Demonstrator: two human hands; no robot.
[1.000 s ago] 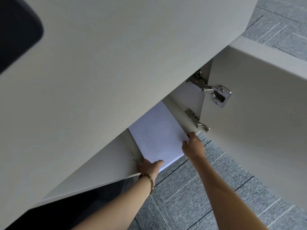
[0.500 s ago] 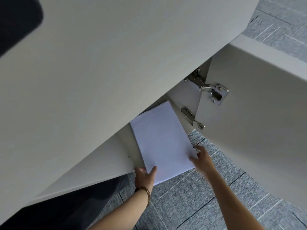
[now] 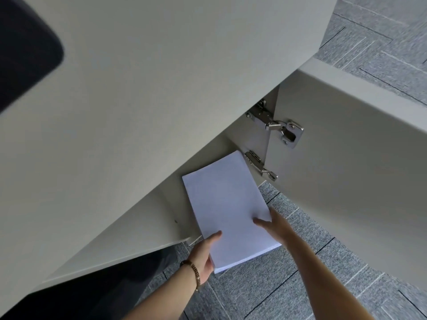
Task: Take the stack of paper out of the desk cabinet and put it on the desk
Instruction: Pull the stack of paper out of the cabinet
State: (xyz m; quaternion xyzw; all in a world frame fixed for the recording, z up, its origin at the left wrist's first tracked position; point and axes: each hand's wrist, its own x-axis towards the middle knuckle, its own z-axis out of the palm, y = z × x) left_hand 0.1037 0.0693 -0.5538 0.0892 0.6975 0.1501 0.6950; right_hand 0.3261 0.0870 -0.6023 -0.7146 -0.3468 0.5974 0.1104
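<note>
Both hands are gripping the stack of paper (image 3: 227, 209) at its near corners (left hand (image 3: 204, 258) and right hand (image 3: 275, 225), thumbs lying on top), holding it halfway outside the open desk cabinet (image 3: 251, 135), above the carpet (image 3: 288, 285).

A single head-worn camera is looking steeply down over the counter (image 3: 161, 88) edge, close above the floor (image 3: 288, 285).

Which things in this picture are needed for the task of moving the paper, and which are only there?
Needed:
stack of paper
left hand and right hand, both gripping the stack
desk top
open cabinet door

Only there:
door hinges
grey carpet
wrist bracelet
dark object, top left
</note>
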